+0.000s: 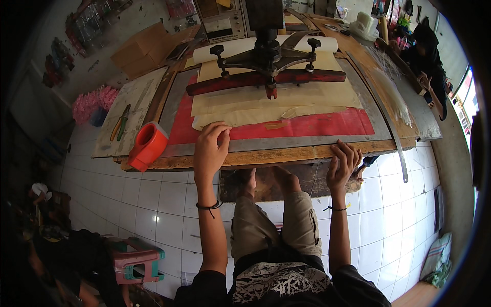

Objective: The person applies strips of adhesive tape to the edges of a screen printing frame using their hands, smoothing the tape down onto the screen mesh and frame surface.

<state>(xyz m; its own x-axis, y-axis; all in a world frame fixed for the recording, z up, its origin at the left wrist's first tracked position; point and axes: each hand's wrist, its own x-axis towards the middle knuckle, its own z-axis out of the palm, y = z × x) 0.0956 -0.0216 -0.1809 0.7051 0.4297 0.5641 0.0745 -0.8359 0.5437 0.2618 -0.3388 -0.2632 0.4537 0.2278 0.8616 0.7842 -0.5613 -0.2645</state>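
Note:
My left hand (210,148) is at the near left corner of a cream sheet (245,117), thumb and fingers pressed together. Whether the sheet's edge is between them I cannot make out. Beneath the cream sheet lies a red sheet (322,126) on a grey board (255,145). My right hand (344,161) curls its fingers at the wooden front edge (286,155) of the table, right of the middle. Over the sheets hangs a dark metal press head (271,59) with a long red bar (307,77) across it.
An orange-red tape dispenser (147,147) sits at the table's left corner, near pliers (120,124). A metal strip (388,123) overhangs the right front edge. Behind lie a white roll (322,44) and a cardboard box (148,51). A person in dark clothes (427,59) is at far right; stools (135,261) stand lower left.

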